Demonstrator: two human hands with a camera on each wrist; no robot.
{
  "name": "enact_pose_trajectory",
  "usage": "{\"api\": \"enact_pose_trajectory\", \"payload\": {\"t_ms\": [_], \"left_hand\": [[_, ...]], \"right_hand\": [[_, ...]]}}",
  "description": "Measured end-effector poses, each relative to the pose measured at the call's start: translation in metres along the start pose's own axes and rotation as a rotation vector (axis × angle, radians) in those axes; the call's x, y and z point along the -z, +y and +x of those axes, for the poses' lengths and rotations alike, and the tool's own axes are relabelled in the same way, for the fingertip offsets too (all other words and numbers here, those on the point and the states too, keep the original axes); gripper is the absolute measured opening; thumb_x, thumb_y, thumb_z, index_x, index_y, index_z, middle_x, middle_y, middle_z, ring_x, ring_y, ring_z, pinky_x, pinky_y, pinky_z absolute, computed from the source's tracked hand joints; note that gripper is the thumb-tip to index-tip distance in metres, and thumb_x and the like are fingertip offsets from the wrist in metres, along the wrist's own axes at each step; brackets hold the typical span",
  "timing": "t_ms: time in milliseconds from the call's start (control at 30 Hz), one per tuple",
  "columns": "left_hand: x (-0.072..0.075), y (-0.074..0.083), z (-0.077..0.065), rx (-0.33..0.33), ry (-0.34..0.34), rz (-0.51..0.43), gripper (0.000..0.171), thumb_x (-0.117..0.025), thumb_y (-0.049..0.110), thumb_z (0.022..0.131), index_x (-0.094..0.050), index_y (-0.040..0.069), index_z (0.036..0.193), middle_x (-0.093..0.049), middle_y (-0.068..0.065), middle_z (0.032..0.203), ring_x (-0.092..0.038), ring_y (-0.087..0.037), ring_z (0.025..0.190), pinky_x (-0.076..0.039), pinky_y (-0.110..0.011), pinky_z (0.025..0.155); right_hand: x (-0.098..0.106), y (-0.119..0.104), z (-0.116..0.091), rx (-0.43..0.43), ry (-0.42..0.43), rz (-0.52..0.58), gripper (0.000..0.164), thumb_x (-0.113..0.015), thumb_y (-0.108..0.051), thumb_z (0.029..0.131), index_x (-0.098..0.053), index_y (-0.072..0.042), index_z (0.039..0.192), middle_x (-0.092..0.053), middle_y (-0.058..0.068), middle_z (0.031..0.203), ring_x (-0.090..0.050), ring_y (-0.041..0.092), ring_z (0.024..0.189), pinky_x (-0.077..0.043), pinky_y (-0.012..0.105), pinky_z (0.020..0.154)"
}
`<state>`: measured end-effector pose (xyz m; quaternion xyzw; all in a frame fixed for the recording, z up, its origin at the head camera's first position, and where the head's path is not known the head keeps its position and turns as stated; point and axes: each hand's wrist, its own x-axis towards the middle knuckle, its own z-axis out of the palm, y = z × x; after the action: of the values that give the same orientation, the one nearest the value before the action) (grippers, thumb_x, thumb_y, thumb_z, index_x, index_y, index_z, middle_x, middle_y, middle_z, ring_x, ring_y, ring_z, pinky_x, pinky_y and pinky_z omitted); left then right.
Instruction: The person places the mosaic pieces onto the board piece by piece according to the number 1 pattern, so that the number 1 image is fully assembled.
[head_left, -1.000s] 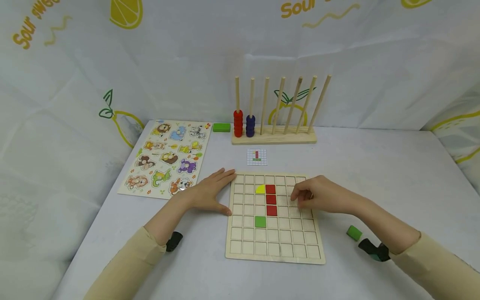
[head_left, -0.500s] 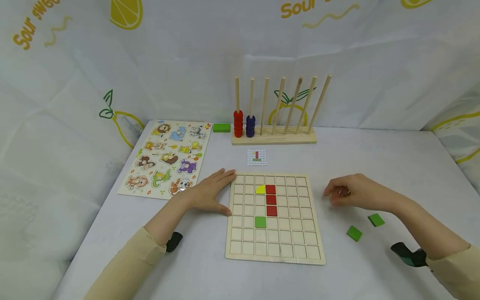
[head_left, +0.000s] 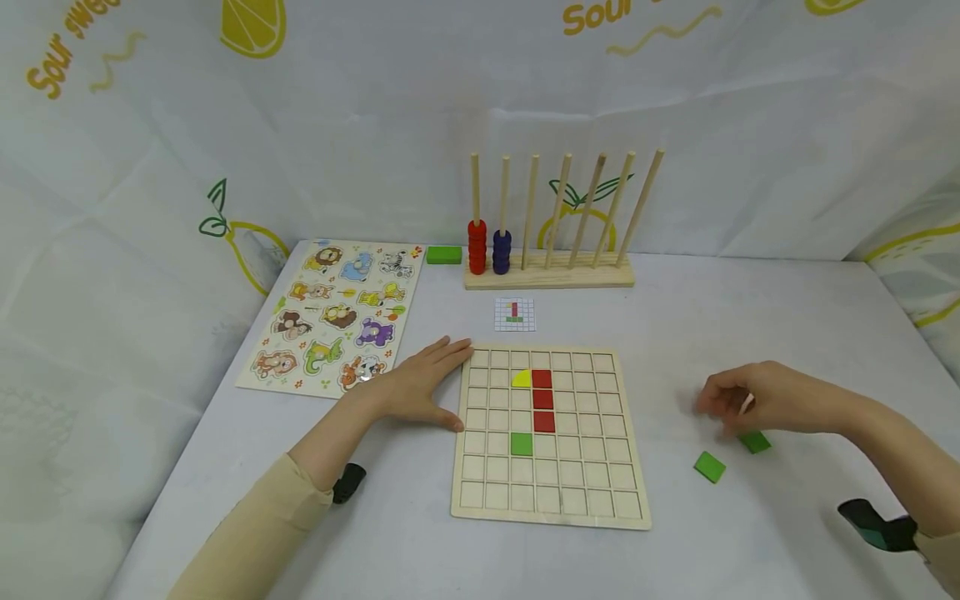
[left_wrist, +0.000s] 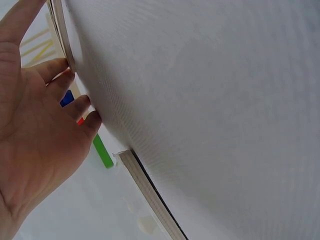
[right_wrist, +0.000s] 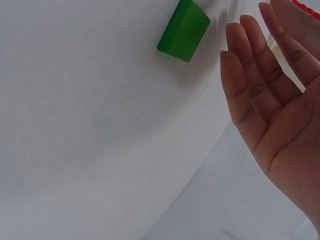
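We touch the board (head_left: 572, 473) on its left edge with our left hand (head_left: 418, 385), thumb spread from fingers; our right hand (head_left: 772, 400), fingers loosely bent, is near a green tile (head_left: 757, 442).

Grid bd (head_left: 592, 473) ctr, puzzle (head_left: 330, 280) L, loose tiles (head_left: 708, 467) R, card (head_left: 514, 315) behind bd, peg rack (head_left: 577, 278) farther back

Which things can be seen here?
Board: 1, beige, centre
Red tiles: 3, red, on board
Wedge: 1, yellow, on board
Green tiles: 3, green, one on board, two right
Card: 1, multicoloured, beyond board
Rack: 1, beige, back
Bead stacks: 2, red, blue, racked
Block: 1, green, rack's left
Puzzle: 1, multicoloured, left
Table: 1, white, beneath
Backdrop: 1, white, behind
Attachments: 2, black, near wrists
Sleeves: 2, beige, forearms
Left hand: 1, board edge
Right hand: 1, by green tile
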<state>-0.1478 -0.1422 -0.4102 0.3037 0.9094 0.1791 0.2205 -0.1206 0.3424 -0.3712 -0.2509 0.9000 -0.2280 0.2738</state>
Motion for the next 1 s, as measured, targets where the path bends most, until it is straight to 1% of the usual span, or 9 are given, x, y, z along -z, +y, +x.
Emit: {"api": "enact_pose_trajectory", "payload": {"t_ms": [167,267,433,567,667,767,1000], "left_hand": [[0.0,0.0,0.0,0.002,0.001,0.0,0.11,-0.076,0.057,0.078,-0.018,0.014,0.159,-0.012,-0.001,0.169,-0.003,-0.031,0.158,-0.014,-0.051,0.129],[0.0,-0.001,0.001,0.003,0.001,0.0,0.11,-0.076,0.057,0.078,-0.017,0.014,0.16,-0.012,-0.001,0.169,-0.003,-0.031,0.158,-0.014,-0.05,0.129],[-0.001,-0.002,0.001,0.006,-0.002,-0.007,0.109,-0.076,0.057,0.078,-0.017,0.015,0.16,-0.011,0.0,0.169,-0.003,-0.03,0.158,-0.014,-0.05,0.129],[-0.001,-0.002,0.001,0.006,-0.002,-0.017,0.109,-0.077,0.056,0.078,-0.018,0.015,0.16,-0.012,0.0,0.169,-0.003,-0.03,0.158,-0.014,-0.05,0.129],[-0.001,-0.002,0.001,0.005,-0.003,-0.014,0.108,-0.077,0.056,0.078,-0.018,0.015,0.16,-0.012,0.001,0.169,-0.003,-0.029,0.158,-0.014,-0.05,0.129],[-0.001,-0.002,0.001,0.003,-0.003,-0.012,0.108,-0.077,0.056,0.078,-0.018,0.015,0.16,-0.012,0.001,0.169,-0.003,-0.029,0.158,-0.014,-0.05,0.129],[-0.001,-0.002,0.001,0.005,-0.005,-0.008,0.109,-0.077,0.056,0.078,-0.017,0.014,0.16,-0.011,0.0,0.169,-0.002,-0.029,0.158,-0.013,-0.049,0.129]], "right_hand": [[-0.001,0.008,-0.008,-0.022,-0.058,0.043,0.032,-0.081,-0.022,0.076,-0.066,-0.022,0.104,-0.064,-0.008,0.096,-0.055,-0.002,0.085,-0.052,0.02,0.068],[-0.003,0.012,-0.01,-0.052,-0.091,0.063,0.037,-0.082,-0.018,0.073,-0.065,-0.022,0.106,-0.063,-0.005,0.101,-0.053,-0.002,0.086,-0.051,0.019,0.07],[-0.007,0.013,-0.013,-0.068,-0.116,0.056,0.044,-0.084,-0.015,0.069,-0.064,-0.024,0.107,-0.06,-0.004,0.105,-0.049,0.001,0.087,-0.048,0.018,0.071],[-0.008,0.014,-0.015,-0.079,-0.107,0.022,0.047,-0.084,-0.011,0.066,-0.062,-0.025,0.105,-0.058,-0.004,0.106,-0.047,0.001,0.088,-0.049,0.019,0.072],[-0.008,0.016,-0.016,-0.086,-0.097,0.004,0.047,-0.083,-0.007,0.065,-0.061,-0.024,0.103,-0.057,-0.004,0.105,-0.047,0.0,0.088,-0.05,0.019,0.073],[-0.01,0.018,-0.016,-0.074,-0.088,-0.007,0.047,-0.082,-0.003,0.065,-0.06,-0.023,0.102,-0.056,-0.005,0.101,-0.046,0.0,0.086,-0.049,0.019,0.071],[-0.012,0.023,-0.013,0.006,-0.052,-0.002,0.046,-0.075,0.008,0.064,-0.059,-0.021,0.096,-0.053,-0.009,0.088,-0.045,0.002,0.079,-0.047,0.02,0.064]]}}
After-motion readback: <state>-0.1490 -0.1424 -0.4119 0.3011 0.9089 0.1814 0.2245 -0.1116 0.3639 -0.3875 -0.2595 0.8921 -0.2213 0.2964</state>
